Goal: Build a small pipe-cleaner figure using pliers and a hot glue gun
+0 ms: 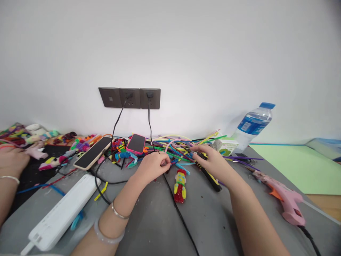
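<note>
My left hand [156, 164] is closed in a pinch at the near edge of a pile of coloured pipe cleaners [183, 146]. Whatever it pinches is too small to make out. My right hand [210, 158] reaches over the same pile, thumb and fingers apart. Under and beside it lies a tool with black-and-yellow handles [209, 176]; its head is hidden, and contact cannot be judged. Between my hands, nearer to me, a small red and yellow pipe-cleaner figure [180, 186] lies on the grey table [207, 227].
A white power strip [64, 213], two phones [94, 153] and black cables lie left. Another person's hand [12, 161] is at far left, near small fuzzy figures. Right are a small box [226, 146], a tilted water bottle [254, 124] and a pink glue gun [286, 199].
</note>
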### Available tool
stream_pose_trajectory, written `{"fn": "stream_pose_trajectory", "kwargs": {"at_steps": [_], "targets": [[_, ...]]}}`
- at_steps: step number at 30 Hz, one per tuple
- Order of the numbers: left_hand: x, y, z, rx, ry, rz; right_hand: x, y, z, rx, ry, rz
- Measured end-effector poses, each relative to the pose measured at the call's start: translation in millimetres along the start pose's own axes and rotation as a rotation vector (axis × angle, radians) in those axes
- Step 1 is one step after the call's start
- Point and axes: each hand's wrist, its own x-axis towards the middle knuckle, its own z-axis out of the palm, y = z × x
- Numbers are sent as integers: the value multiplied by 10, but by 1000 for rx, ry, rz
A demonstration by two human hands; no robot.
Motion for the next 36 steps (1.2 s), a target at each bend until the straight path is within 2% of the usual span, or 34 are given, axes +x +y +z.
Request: {"fn": "stream_pose_trajectory", "kwargs": {"at_steps": [2, 5, 12, 17, 23, 31, 36], "targets": [[-6, 32, -3, -19, 59, 9, 4, -95, 19, 144, -86, -103], [-16, 77, 6, -12, 112, 39, 8, -235, 83, 186, -157, -193], [-25, 91, 23, -13, 169, 113, 47, -296, 151, 167, -91, -271], [-20, 86, 36, -7, 200, 142, 30, -306, 123, 199, -74, -238], [-18, 88, 46, -8, 212, 150, 32, -296, 160, 205, -141, -248], [-26, 75, 42, -47, 214, 129, 30, -301, 66, 190, 5, -144], [-18, 67, 54, -68, 192, 167, 21, -348, 120, 217, -105, -195]]}}
